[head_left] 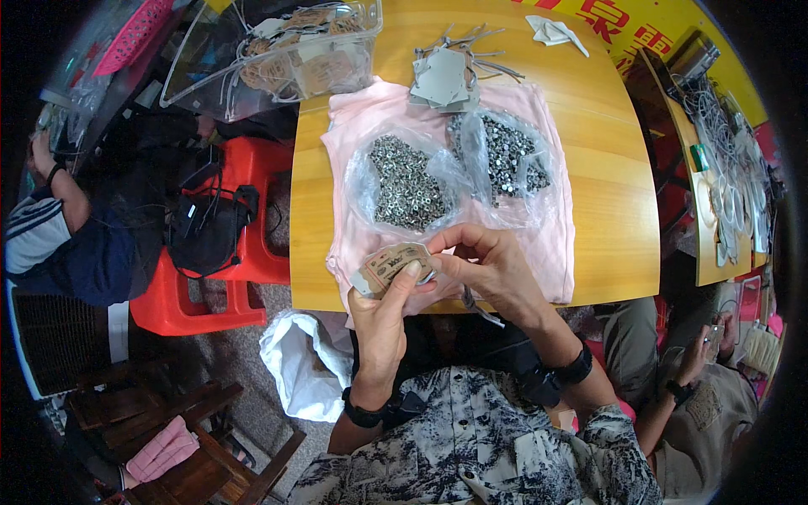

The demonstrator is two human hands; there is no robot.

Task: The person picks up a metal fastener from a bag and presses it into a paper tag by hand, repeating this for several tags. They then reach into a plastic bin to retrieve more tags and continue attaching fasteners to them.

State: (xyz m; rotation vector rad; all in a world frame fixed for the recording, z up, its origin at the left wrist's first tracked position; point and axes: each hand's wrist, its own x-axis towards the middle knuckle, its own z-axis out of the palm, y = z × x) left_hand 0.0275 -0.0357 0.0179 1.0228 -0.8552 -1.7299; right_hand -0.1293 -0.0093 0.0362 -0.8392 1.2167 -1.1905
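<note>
Head view, left hand point(380, 324) gripping a tan tag point(389, 264) with dark print, above the near left of a pink cloth point(551, 261), right hand point(501, 268) pinching its right end, metal rings point(406, 185) beyond, yellow banner point(745, 97) with red characters far right.

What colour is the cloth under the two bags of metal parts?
Pale pink; the cloth shows best in the head view.

Dark print point(404, 255) marks the tan tag point(390, 266), and large red characters point(652, 37) mark the yellow banner point(683, 18).
</note>
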